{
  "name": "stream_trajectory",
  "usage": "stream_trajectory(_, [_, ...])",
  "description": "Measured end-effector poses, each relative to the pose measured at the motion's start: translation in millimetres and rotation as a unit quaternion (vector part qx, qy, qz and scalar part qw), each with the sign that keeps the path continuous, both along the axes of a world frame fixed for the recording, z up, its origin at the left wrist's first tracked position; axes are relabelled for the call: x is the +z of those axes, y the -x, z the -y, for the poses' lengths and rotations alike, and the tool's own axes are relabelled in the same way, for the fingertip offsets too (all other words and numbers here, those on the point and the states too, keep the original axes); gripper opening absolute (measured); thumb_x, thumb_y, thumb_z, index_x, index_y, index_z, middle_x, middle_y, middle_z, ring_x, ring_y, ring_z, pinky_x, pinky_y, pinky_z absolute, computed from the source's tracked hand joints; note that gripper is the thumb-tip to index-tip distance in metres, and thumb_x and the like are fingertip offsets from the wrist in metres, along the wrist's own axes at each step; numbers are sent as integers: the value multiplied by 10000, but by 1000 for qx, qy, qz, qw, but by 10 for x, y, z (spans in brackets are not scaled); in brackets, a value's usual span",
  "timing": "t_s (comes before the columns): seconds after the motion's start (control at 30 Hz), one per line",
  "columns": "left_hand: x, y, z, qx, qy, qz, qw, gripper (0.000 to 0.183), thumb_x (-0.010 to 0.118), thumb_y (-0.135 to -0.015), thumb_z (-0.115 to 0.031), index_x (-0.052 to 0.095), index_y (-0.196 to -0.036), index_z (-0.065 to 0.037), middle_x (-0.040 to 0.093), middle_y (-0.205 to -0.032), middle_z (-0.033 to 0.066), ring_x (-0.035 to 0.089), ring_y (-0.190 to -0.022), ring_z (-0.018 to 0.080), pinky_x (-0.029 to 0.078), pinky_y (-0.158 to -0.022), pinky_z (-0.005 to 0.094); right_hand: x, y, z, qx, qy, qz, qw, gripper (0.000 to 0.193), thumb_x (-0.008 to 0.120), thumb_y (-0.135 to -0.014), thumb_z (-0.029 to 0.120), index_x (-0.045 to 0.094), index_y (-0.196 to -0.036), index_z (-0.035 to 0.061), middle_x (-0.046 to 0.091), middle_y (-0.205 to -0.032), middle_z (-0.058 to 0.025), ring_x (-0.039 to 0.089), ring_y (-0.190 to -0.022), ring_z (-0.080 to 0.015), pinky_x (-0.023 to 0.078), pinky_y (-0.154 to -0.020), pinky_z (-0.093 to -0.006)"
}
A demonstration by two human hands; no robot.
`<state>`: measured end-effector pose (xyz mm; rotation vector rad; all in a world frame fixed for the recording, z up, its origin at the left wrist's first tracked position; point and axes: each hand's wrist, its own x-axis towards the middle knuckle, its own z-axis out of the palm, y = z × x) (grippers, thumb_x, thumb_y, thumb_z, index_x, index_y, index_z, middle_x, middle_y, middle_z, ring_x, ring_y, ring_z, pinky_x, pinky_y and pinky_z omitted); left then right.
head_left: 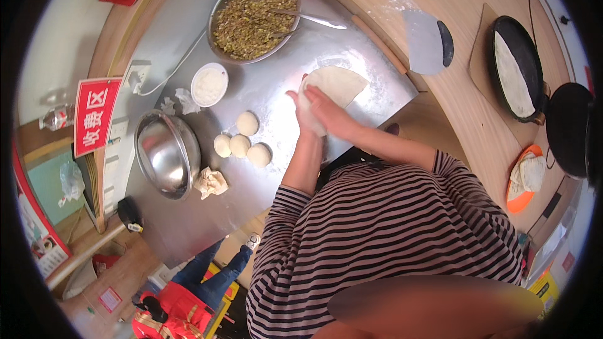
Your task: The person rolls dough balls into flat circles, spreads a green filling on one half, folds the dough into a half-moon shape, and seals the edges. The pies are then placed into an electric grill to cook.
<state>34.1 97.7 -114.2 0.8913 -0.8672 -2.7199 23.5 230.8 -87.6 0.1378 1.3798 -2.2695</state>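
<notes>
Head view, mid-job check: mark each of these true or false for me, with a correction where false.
1. Both hands are on the dough sheet. True: the left hand and right hand grip its near edge.
2. Six dough balls lie on the steel table. False: four dough balls lie there.
3. The big steel bowl holds chopped filling. True.
4. The small white bowl is full of green filling. False: it holds something white.
5. The griddle pan is bare. False: a pale flatbread lies in it.

Four dough balls (242, 140); two steel bowls (168, 154); one white bowl (209, 85).
</notes>
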Motion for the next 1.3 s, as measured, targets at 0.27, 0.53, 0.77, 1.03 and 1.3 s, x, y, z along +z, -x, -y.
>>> stream_trajectory(0.27, [96,-221,1,55,-277,60,958,820,237,-1009,-663,338,-1535,-42,395,-1569,159,382,-1427,360,253,-1212,478,6,-50,-621,58,-215,218,950,461,572,-1001,403,630,-1224,3,644,-1245,-153,631,-1098,-268,499,-967,-417])
stream_trajectory(0.53, [373,-315,-54,-67,-333,-117,933,806,380,-998,-617,314,-1553,-36,366,-1587,159,366,-1433,363,255,-1214,483,-127,56,-346,-37,357,337,870,474,565,-1000,310,521,-1398,57,608,-1364,-127,563,-1272,-276,403,-1117,-465])
stream_trajectory(0.77, [1279,385,-520,-210,-228,-65,948,802,423,-982,-623,351,-1536,-48,369,-1581,171,351,-1441,378,269,-1210,500,734,480,-1153,-113,396,174,895,441,583,-975,92,503,-1401,5,596,-1380,-145,576,-1271,-280,419,-1121,-444])
stream_trajectory(1.03, [2108,1964,-2698,-382,-162,-66,907,1002,334,-943,-750,244,-1544,46,302,-1601,220,319,-1457,417,251,-1211,544,1627,962,-3138,-454,290,-2,843,351,571,-986,43,526,-1320,-56,608,-1324,-173,596,-1226,-297,478,-1086,-433])
stream_trajectory(1.3, [1955,2955,-4322,-487,-179,-50,853,781,461,-984,-566,405,-1431,73,499,-1441,239,493,-1324,398,382,-1132,530,1629,1471,-4346,-609,235,-50,756,299,619,-962,36,563,-1238,-68,627,-1271,-164,633,-1135,-282,505,-1003,-420])
